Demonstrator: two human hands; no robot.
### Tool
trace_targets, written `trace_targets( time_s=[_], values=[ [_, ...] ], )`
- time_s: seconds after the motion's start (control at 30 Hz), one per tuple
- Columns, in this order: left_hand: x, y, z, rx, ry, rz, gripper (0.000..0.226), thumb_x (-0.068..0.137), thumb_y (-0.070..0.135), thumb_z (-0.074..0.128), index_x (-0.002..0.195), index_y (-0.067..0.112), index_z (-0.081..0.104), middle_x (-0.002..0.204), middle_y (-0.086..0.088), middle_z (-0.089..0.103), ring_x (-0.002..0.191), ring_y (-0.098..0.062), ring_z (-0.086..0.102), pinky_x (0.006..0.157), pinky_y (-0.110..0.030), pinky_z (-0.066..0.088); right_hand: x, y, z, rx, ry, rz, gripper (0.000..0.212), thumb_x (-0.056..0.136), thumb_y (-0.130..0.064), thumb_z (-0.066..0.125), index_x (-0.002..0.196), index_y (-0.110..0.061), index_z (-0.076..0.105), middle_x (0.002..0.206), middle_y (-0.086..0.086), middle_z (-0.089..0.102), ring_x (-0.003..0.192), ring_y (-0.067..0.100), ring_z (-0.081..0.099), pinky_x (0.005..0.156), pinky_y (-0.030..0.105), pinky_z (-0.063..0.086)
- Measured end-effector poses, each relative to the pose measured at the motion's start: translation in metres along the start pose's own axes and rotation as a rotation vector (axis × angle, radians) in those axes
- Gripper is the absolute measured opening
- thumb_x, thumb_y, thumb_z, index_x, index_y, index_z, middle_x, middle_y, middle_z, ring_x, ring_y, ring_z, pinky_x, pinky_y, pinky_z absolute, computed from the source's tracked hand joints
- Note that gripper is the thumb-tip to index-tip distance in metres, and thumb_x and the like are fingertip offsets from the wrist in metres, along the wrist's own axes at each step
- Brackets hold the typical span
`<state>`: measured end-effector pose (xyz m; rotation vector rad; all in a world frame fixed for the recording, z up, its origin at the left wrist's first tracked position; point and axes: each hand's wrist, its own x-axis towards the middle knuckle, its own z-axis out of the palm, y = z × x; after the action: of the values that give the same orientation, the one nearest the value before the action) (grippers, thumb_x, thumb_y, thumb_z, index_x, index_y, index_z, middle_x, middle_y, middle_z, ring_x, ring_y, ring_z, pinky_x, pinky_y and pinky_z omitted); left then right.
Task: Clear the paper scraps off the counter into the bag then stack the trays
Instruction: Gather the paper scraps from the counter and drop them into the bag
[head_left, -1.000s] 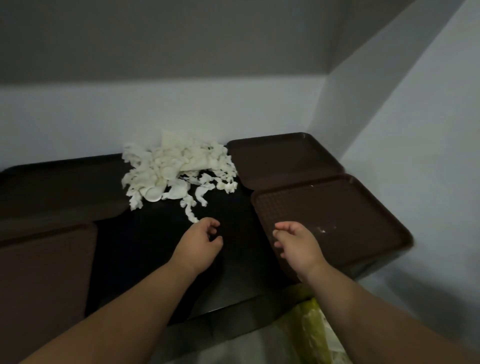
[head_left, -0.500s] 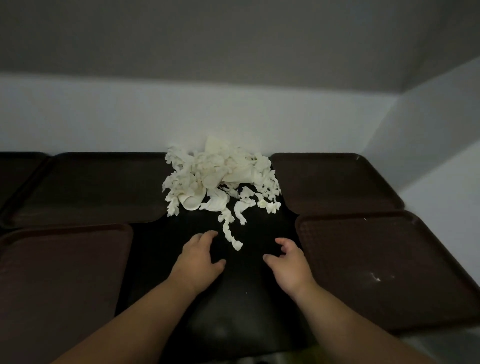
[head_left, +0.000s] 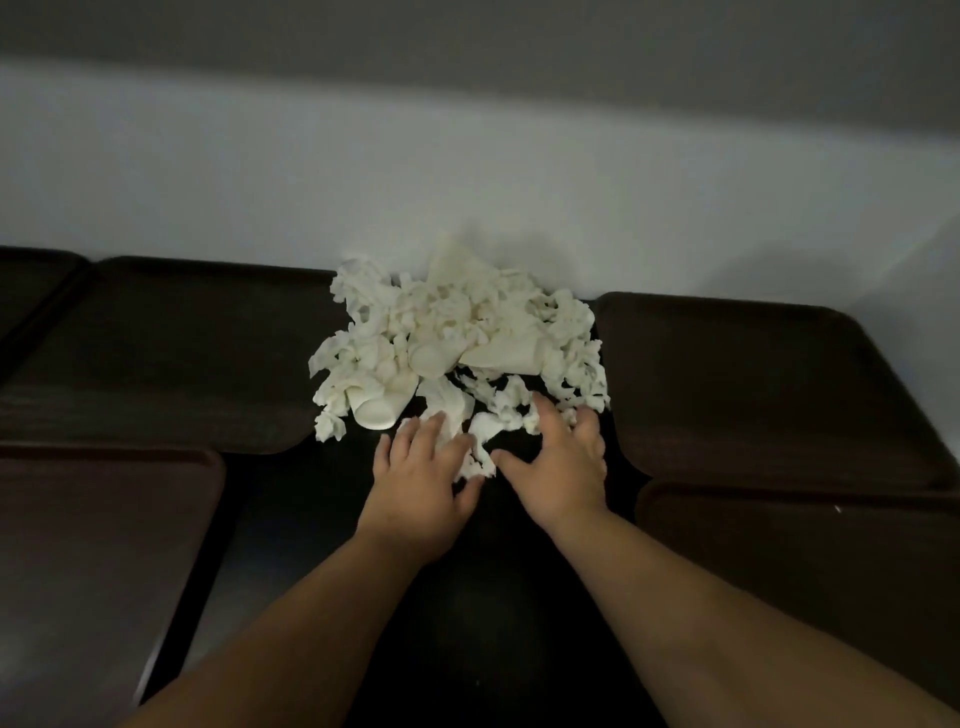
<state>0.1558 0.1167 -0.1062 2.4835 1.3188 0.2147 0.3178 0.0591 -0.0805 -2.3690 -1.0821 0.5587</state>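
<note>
Both hands (fingers spread) touch paper scraps (head_left: 457, 343).

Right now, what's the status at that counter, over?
Left hand and right hand open, touching pile's near edge. Paper scraps heaped on counter. Trays spread either side.

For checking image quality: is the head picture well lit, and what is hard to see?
Head view: dim, soft; white paper scraps stand out, dark trays almost merge with the black counter; the scraps throw a faint shadow on the wall.
</note>
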Motion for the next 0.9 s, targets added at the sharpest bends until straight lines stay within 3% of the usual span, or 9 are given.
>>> trace_targets(
  time_s=[0.1,0.17,0.3,0.4,0.53,0.67,0.8,0.9],
  values=[
    [0.004,-0.006,0.011,-0.057,0.123,-0.001,0.034,0.098,0.039,0.051,0.132,0.034,0.055,0.145,0.005,0.046,0.143,-0.02,0.032,0.12,-0.048,0.019,0.017,-0.002,0.02,-0.127,0.027,-0.053,0.069,0.085,-0.063,0.06,0.147,-0.046,0.037,0.159,0.007,0.017,0.146,0.028,0.015,0.115,0.046,0.021],
    [0.005,-0.008,0.015,-0.062,0.187,0.005,0.026,0.097,0.029,0.054,0.122,0.03,0.06,0.127,0.007,0.053,0.128,-0.018,0.045,0.112,-0.044,0.027,0.02,0.0,0.029,-0.169,0.036,-0.111,0.051,0.091,-0.055,0.054,0.141,-0.044,0.048,0.156,0.006,0.026,0.145,0.026,0.015,0.113,0.043,0.019],
    [0.005,-0.007,0.017,-0.067,0.214,-0.005,0.025,0.094,0.02,0.056,0.118,0.028,0.061,0.118,0.006,0.054,0.114,-0.016,0.048,0.097,-0.035,0.027,0.021,0.006,0.029,-0.134,0.076,-0.172,0.029,0.092,-0.037,0.057,0.118,-0.031,0.068,0.135,0.002,0.049,0.129,0.023,0.036,0.101,0.04,0.028],
    [0.002,-0.008,0.015,-0.097,0.215,-0.027,0.025,0.093,0.015,0.06,0.116,0.024,0.064,0.117,0.001,0.055,0.111,-0.02,0.051,0.095,-0.038,0.035,0.012,0.011,0.021,-0.055,0.056,-0.154,0.025,0.09,-0.029,0.061,0.113,-0.024,0.071,0.119,-0.001,0.054,0.117,0.023,0.044,0.097,0.035,0.035],
    [-0.007,-0.004,0.006,-0.186,0.18,-0.089,0.025,0.095,0.016,0.058,0.118,0.023,0.064,0.127,-0.002,0.049,0.118,-0.021,0.046,0.1,-0.037,0.04,-0.024,0.022,0.003,0.074,-0.011,-0.034,0.026,0.091,-0.025,0.06,0.115,-0.021,0.07,0.122,-0.003,0.05,0.118,0.017,0.044,0.095,0.027,0.04],
    [-0.036,0.0,-0.005,-0.174,0.153,-0.091,0.026,0.095,0.016,0.059,0.118,0.025,0.066,0.126,0.001,0.053,0.118,-0.021,0.049,0.099,-0.039,0.04,-0.066,0.029,-0.012,0.26,-0.06,0.12,0.021,0.093,-0.029,0.06,0.111,-0.024,0.069,0.119,-0.007,0.049,0.098,0.006,0.055,0.072,0.017,0.043],
    [-0.069,-0.004,-0.026,-0.152,0.159,-0.001,0.025,0.096,0.018,0.059,0.118,0.026,0.067,0.125,0.002,0.055,0.118,-0.021,0.05,0.097,-0.038,0.041,-0.108,0.031,-0.024,0.462,0.05,0.248,0.009,0.091,-0.036,0.061,0.094,-0.03,0.067,0.107,0.003,0.065,0.085,0.013,0.065,0.063,0.024,0.048],
    [-0.084,-0.003,-0.042,-0.189,0.182,0.068,0.024,0.094,0.015,0.06,0.115,0.027,0.067,0.122,0.003,0.055,0.114,-0.02,0.05,0.095,-0.033,0.039,-0.147,0.029,-0.034,0.583,0.113,0.291,0.01,0.093,-0.027,0.063,0.084,-0.027,0.066,0.083,0.001,0.069,0.069,0.01,0.061,0.06,0.027,0.049]
  ],
)
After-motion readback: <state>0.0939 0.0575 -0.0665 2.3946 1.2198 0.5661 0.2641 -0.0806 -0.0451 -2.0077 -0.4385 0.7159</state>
